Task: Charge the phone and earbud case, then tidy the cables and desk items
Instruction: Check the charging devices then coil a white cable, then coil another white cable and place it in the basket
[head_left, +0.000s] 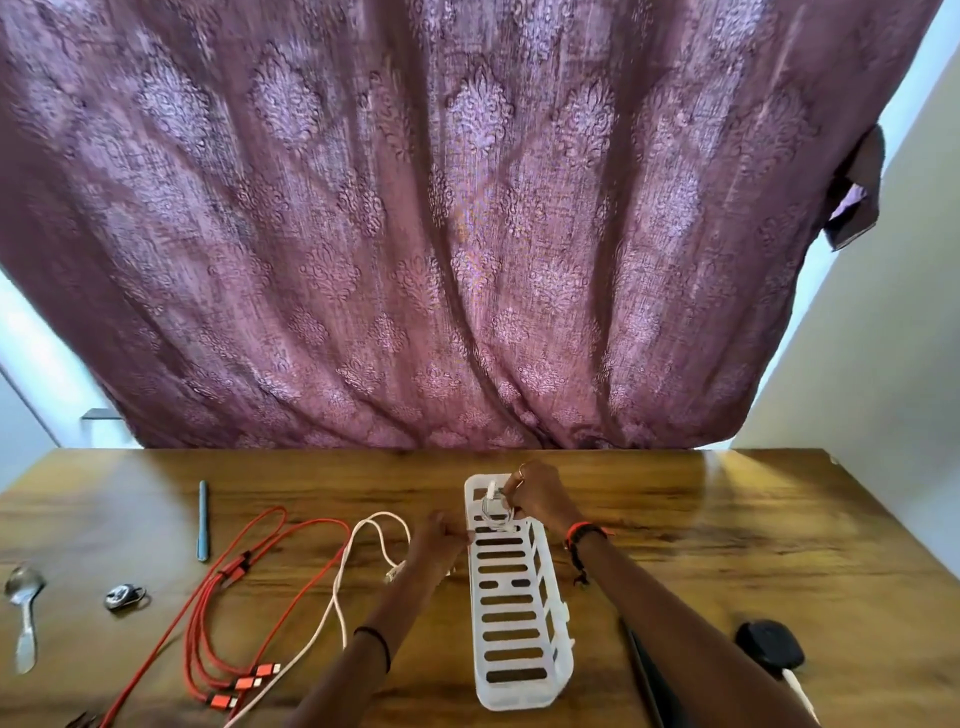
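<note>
Two loose cables, a red cable (236, 566) and a pale cable (338, 582), still need tidying. The black earbud case (769, 649) looks plugged in. The left hand (436, 540) touches the white basket (511, 623), fingers too blurry to tell. The right hand (537, 496) pinches a coiled white cable (496, 512) at the basket's far end.

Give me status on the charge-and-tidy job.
Done, apparently: black case at right has a white lead attached. In hand: right hand holds a coiled white cable at the far end of the white basket; left hand at its side wall, blurred. Left: red cables, pale cable, pen, spoon loose on the desk.
</note>
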